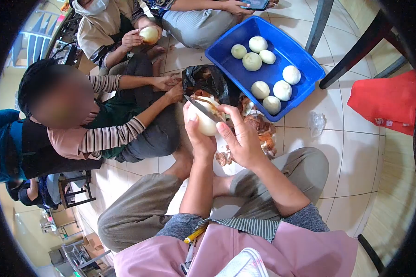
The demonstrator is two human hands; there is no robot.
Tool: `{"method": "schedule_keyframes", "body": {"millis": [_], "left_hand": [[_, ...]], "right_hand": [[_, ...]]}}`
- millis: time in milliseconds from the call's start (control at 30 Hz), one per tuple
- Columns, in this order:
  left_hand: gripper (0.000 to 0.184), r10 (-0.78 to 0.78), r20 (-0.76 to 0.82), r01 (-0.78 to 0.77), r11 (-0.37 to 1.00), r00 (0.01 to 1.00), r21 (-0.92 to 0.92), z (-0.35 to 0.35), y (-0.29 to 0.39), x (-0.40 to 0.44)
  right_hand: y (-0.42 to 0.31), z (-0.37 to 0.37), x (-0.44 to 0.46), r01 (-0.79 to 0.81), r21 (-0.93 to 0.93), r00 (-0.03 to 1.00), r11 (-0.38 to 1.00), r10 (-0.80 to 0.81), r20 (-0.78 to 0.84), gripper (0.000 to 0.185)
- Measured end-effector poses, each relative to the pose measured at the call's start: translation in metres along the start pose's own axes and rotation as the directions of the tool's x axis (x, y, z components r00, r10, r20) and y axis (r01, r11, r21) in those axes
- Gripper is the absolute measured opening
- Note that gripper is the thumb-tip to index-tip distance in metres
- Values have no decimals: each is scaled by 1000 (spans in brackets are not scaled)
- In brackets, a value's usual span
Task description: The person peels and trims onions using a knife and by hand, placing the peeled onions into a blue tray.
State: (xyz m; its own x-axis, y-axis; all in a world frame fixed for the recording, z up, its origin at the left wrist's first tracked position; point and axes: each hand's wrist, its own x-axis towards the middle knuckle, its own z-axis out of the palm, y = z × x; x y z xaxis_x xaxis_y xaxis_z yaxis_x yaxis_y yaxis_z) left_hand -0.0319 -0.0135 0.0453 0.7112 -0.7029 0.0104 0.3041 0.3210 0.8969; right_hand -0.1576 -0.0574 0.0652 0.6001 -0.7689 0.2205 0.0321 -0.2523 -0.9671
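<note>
A pale, peeled onion (pixel 202 125) sits in my left hand (pixel 199 141), whose fingers and thumb are wrapped round its side. Across the top of the onion lies a knife (pixel 201 109), its blade slanting from upper left to lower right. My right hand (pixel 245 141) is closed at the knife's lower right end, with the handle hidden by the fingers. The right thumb and forefinger come close to the onion's side. Beneath and beyond my hands, brown onion skins (pixel 261 127) lie in a heap on the floor.
A blue tub (pixel 305 99) with several peeled onions stands ahead to the right. Beside it is a black plastic bag (pixel 208 78) of peelings. Co-workers sit on the left; one holds an onion (pixel 149 35). Dark furniture legs, a red bag (pixel 383 104) and a clear plastic piece (pixel 316 123) are at right.
</note>
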Motion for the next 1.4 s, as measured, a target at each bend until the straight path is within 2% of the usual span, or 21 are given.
{"method": "schedule_keyframes", "body": {"millis": [67,100,200,267,367,467,500,567,633,733,800,867,900,1033,1133,1167,1200,1233,1300,1333,1400], "left_hand": [[62,-51,-32,48,995,998,-92,-8,-1,4],[61,-90,-71,82,992,993,-99,-2,9,4],[62,-43,-41,40,998,998,-56,-3,21,11],[63,-13,-21,12,999,1000,-48,-3,19,11],[64,-8,50,9,1000,999,-25,-3,12,6],[66,-27,30,28,999,999,-47,7,4,-3],[71,-33,58,34,999,998,-27,5,0,-2],[77,179,137,-208,946,974,248,1,-6,2],[88,392,268,-474,765,880,436,14,1,3],[86,302,230,-361,887,925,286,4,10,6],[78,268,155,-293,942,951,164,-7,12,17],[75,100,117,-102,995,988,8,-7,17,10],[74,21,153,-18,1000,988,-22,-5,21,7],[80,-140,291,175,980,947,-96,-7,21,3],[79,-361,138,364,931,922,3,-2,29,-4],[78,-371,138,369,928,918,44,0,31,-6],[75,-236,256,262,962,937,-72,-10,17,-6],[76,32,183,-63,984,983,166,-2,5,-1],[91,336,244,-402,859,910,317,3,-2,2],[91,369,148,-397,871,918,289,1,-5,3],[90,124,98,-127,992,987,26,-15,-3,6]], "right_hand": [[3,0,1,-12,95,999,995,8,50,45],[9,3,2,34,117,999,993,-38,34,45],[17,8,4,95,173,994,980,-102,31,45],[10,2,1,19,193,995,981,-39,97,44],[5,4,-1,25,141,1000,990,-24,-6,42],[4,2,-2,71,0,992,997,-71,-109,40],[4,1,-2,-10,56,996,998,14,-86,40],[3,-3,-1,-174,161,983,972,180,-25,39],[-2,-6,0,-114,213,992,970,123,-32,39],[1,-5,-2,-50,212,999,976,45,30,46],[1,-2,-1,13,169,999,985,-21,46,50],[2,-1,0,88,100,995,991,-91,35,52],[-1,0,1,101,79,995,992,-102,14,50],[-4,-5,-1,109,-80,994,991,-109,-7,43],[-2,-1,0,125,-93,981,988,-137,-135,38],[-1,-3,1,76,-28,990,997,-79,-119,39],[1,-8,3,25,36,995,999,-22,-101,39],[2,-10,3,-31,100,996,994,39,-78,40],[6,-4,4,97,88,991,991,-88,-99,43],[7,-3,6,165,79,982,983,-156,-110,44],[5,-9,4,145,24,989,989,-145,-4,48]]}}
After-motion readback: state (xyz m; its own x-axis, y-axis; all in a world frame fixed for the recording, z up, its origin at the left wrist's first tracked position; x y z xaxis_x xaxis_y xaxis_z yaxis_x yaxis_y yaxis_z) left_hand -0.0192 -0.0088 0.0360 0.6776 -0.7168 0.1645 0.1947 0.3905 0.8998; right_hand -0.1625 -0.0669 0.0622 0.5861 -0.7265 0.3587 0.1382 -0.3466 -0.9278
